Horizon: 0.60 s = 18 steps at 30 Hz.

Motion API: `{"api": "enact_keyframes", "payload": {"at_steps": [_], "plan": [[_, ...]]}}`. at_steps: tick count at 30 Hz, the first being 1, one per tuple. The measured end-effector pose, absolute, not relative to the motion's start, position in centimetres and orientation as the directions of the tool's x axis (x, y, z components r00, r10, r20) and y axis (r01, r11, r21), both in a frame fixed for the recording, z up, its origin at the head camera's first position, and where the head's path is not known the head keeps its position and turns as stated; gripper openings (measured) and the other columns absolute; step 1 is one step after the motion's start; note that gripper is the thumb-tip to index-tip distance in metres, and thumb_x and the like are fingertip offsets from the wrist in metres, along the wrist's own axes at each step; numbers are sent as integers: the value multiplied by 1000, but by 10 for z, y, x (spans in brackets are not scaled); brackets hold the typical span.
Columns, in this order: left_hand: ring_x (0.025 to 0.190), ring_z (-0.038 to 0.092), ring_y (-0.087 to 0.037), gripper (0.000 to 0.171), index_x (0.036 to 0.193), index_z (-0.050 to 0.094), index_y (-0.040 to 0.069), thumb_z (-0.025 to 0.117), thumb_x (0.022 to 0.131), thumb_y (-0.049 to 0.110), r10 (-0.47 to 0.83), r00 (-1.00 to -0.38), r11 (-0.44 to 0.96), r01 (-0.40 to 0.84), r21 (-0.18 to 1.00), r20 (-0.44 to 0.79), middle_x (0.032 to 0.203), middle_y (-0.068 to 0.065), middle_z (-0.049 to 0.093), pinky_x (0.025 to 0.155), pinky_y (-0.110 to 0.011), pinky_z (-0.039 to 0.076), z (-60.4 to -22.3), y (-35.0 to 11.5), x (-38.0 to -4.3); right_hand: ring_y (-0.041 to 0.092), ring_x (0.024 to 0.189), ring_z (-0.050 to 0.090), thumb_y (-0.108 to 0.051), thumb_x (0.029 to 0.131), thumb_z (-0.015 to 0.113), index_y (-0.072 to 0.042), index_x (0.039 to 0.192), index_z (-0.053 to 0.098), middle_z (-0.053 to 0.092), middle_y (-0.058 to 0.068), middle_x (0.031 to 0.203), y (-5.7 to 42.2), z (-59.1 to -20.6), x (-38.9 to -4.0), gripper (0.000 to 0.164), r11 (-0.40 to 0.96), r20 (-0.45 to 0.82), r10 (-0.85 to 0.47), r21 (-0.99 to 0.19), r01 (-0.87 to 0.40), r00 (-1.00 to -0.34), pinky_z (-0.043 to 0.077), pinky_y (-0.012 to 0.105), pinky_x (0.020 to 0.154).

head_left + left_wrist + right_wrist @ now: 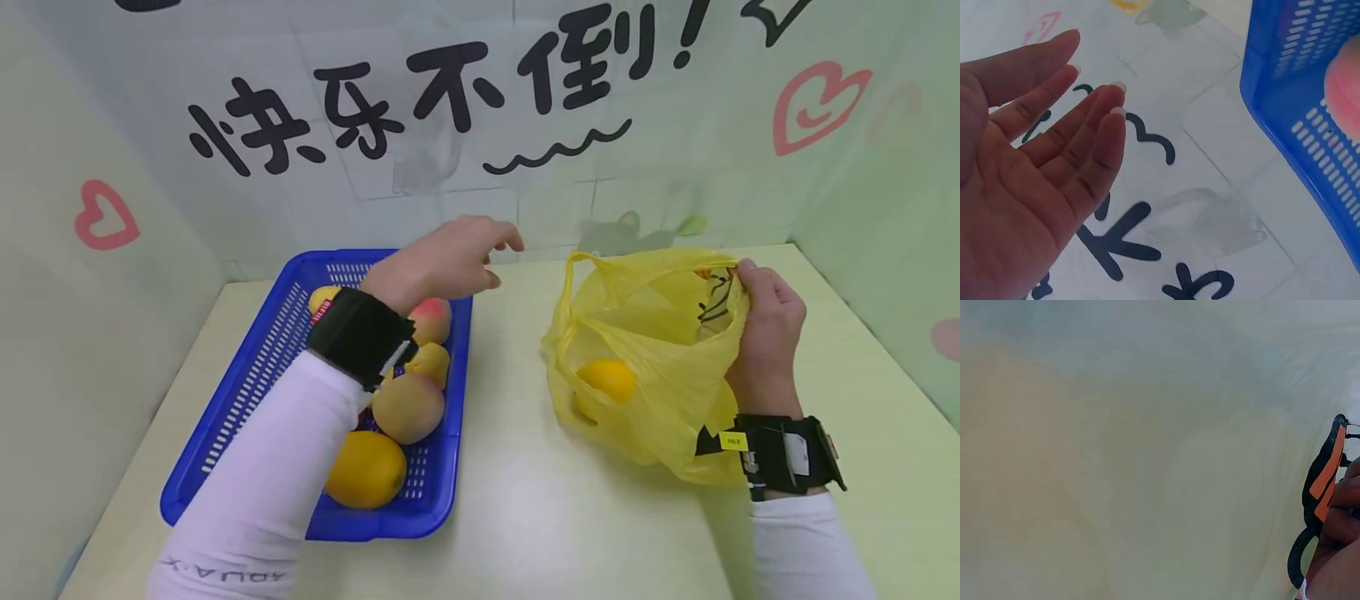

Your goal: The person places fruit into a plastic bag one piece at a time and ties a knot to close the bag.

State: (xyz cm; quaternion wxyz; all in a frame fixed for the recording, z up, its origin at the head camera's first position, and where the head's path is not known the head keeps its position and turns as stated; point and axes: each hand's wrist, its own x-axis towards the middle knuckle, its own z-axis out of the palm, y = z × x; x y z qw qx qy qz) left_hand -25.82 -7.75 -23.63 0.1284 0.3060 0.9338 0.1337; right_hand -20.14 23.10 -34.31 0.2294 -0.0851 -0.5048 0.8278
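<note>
My left hand (442,257) hangs in the air over the far right part of a blue basket (447,492), its fingers loosely bent. Nothing lies in its palm (1029,181) in the left wrist view. With my right hand (768,333) I pinch the right edge of a yellow plastic bag (660,400), its mouth spread. One orange-yellow fruit (609,380) shows inside the bag. In the right wrist view, fingers (1344,531) press against a black and orange print (1329,472). The basket holds a large yellow fruit (365,469), a peach (408,408) and a redder peach (431,320).
A smaller yellow fruit (429,365) lies between the peaches, another (323,298) near the basket's far end. My left forearm hides part of the basket. The pale table (525,500) meets a wall (480,200) with black lettering at the back; walls also stand at both sides.
</note>
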Motion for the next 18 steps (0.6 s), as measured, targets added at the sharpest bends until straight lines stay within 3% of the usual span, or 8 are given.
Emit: {"api": "enact_keyframes", "payload": {"at_steps": [8, 18], "plan": [[132, 44, -31, 55, 141, 49, 8, 69, 90, 13, 482, -856, 861, 422, 283, -189, 144, -15, 48, 109, -47, 43, -240, -120, -268, 12, 59, 58, -28, 93, 68, -4, 68, 54, 55, 2, 69, 236, -342, -198, 37, -356, 103, 420, -895, -268, -902, 50, 17, 54], [141, 36, -37, 70, 153, 35, 13, 68, 92, 14, 382, -845, 912, 279, 299, -375, 158, -15, 33, 111, -58, 38, -273, -145, -279, 12, 60, 58, -29, 94, 68, -5, 70, 53, 57, 3, 72, 237, -342, -196, 37, -334, 131, 382, -903, -269, -915, 51, 17, 54]]}}
